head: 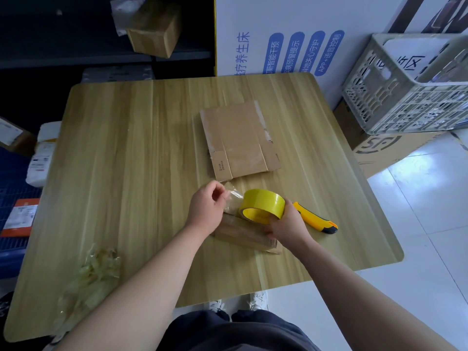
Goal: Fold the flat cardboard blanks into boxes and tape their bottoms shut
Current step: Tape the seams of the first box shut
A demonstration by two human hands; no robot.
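A heap of crumpled clear plastic scraps (pixel 92 273) is seen at the near left of the pale wood-grain tabletop (pixel 126 160). Beside its far right corner, a grey perforated plastic crate (pixel 405 105) is stacked on a brown printed carton (pixel 379 150).

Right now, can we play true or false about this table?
1. The right hand holds the yellow tape roll. True.
2. The knife is in the left hand. False: it lies on the table beside the roll; the left hand pinches the tape's loose end.
3. The flat cardboard lies on the table beyond the hands. True.
4. The tape scraps sit in the crate. False: they lie on the table's near left corner.
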